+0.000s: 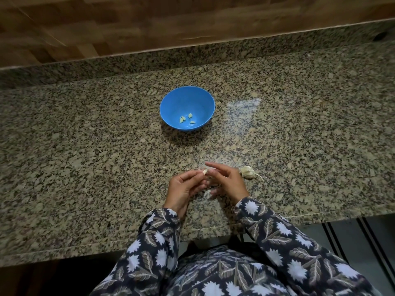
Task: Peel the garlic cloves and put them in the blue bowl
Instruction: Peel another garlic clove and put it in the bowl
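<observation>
Both hands are together at 6 o'clock on the speckled brown-and-black granite counter, just above its surface. Left hand: palm turned inward, thumb and forefinger pinching a small pale garlic clove at its tip. Right hand: fingers curved, forefinger arched over the same clove and fingertips meeting it. Whether this hand actually grips the clove or its skin cannot be told, as the contact area is blurred. A pale scrap, apparently garlic skin, shows below the fingers between the two hands; whether it lies on the counter or hangs from a hand cannot be told.

A whole off-white papery garlic bulb with a short curled stalk lies on the counter at 3 o'clock of the right hand, just beside it.

A round blue plastic bowl stands upright at 12 o'clock from the hands, well apart from them. Inside, on its floor, lie three small yellowish-green peeled cloves, close together but not stacked.

Both forearms wear dark sleeves printed with white flowers and grey leaves. A brown wooden-panelled wall runs along the counter's far edge at 12 o'clock, above a raised granite lip.
</observation>
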Demonstrator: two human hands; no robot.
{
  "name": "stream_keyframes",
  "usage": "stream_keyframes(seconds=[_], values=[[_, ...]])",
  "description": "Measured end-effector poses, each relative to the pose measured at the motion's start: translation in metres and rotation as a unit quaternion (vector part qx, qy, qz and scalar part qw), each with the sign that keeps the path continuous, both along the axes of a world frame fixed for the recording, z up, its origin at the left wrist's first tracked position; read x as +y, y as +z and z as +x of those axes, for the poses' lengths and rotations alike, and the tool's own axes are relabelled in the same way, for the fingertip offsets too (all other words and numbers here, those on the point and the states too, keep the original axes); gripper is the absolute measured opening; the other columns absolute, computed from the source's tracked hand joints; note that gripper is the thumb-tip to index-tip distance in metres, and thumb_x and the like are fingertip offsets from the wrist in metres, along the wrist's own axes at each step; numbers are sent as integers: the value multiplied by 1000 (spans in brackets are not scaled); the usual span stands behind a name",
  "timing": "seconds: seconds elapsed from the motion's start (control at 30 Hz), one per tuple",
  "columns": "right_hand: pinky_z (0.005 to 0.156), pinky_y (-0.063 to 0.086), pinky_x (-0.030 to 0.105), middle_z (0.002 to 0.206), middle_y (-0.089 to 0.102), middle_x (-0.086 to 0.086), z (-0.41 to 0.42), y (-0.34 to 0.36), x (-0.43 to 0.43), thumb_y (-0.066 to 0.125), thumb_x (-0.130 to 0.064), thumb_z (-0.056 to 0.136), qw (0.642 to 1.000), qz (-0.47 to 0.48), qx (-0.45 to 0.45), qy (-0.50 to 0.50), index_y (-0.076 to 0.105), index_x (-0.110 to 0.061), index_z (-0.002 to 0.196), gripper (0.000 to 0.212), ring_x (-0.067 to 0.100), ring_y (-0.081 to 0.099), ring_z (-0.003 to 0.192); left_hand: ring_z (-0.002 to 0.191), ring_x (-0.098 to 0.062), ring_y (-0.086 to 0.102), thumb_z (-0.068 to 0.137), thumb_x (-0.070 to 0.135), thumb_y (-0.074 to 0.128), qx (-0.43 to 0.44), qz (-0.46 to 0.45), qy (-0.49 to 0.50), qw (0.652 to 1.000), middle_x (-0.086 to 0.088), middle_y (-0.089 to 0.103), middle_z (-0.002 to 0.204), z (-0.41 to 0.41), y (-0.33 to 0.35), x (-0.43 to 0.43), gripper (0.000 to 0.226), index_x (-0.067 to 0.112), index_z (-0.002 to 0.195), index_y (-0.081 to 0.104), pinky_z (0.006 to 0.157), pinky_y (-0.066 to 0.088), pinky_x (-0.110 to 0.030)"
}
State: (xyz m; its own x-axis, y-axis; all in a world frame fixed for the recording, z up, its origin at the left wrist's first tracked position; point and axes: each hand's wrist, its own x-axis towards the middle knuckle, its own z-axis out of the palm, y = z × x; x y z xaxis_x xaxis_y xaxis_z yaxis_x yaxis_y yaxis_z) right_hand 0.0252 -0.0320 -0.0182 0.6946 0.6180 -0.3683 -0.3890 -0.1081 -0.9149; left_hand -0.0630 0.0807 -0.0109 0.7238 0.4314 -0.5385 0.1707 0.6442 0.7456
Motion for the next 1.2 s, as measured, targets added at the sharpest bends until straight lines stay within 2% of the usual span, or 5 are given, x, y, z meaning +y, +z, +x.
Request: stream_keyframes(seconds=[0.23,0.47,0.7,1.0,1.2], values=[[48,55,23,71,68,6,1,2,0,61,4,81,996,11,64,-54,62,11,97,18,12,65,54,62,-9,65,83,0,62,50,126,-5,991,-10,68,81,1,-1,1,13,-1,96,67,59,54,-15],[46,49,18,73,66,12,-3,1,-1,60,-3,85,998,-52,-27,-20,67,-11,81,11,13,61,56,93,-7,66,78,3,70,39,358,-103,927,-1,69,103,3,-1,-2,26,9,103,69,77,54,-19],[43,50,18,60,66,4,0,2,-2,56,3,86,996,-19,65,-53,61,13,95,14,9,60,46,78,-16,68,78,-2,67,60,243,5,968,-9,72,89,-7,-3,15,16,9,90,70,65,56,-20],[51,54,26,66,68,8,4,-6,-9,70,-8,78,986,-98,14,-132,66,-7,74,5,19,62,54,107,-23,57,84,16,65,295,486,88,818,-5,60,116,-36,-25,69,23,15,107,66,75,47,-21],[51,53,15,72,65,11,13,-6,-19,60,-2,85,975,-69,54,-204,64,3,89,8,5,59,47,140,-13,22,101,30,31,153,646,-100,741,-2,20,154,-29,-27,23,47,17,145,22,114,22,-31]])
